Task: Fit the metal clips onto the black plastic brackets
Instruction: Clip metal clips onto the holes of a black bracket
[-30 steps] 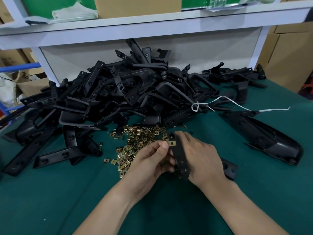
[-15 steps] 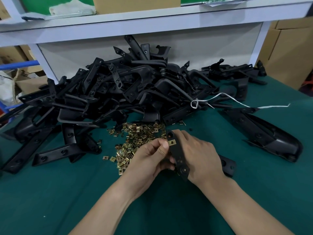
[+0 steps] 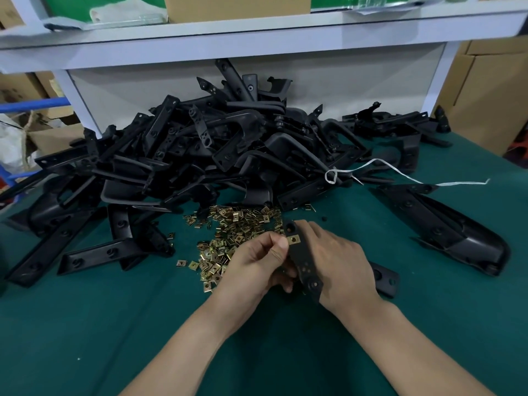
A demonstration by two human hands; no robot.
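Bracket [image 3: 303, 261] at frame centre, gripped by right hand [image 3: 337, 261]; left hand [image 3: 257, 264] pinches a clip [image 3: 293, 240] onto its upper end. Loose clips [image 3: 237, 224] heaped just behind on the green desk [image 3: 85, 338]. Bracket pile [image 3: 200, 155] fills upper middle: judging by that, most work remains.

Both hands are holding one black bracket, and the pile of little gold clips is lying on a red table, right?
No. The table is dark green, not red, as the head view shows. The rest is right: the left hand and right hand hold one black bracket, and the gold clips lie piled on the table.
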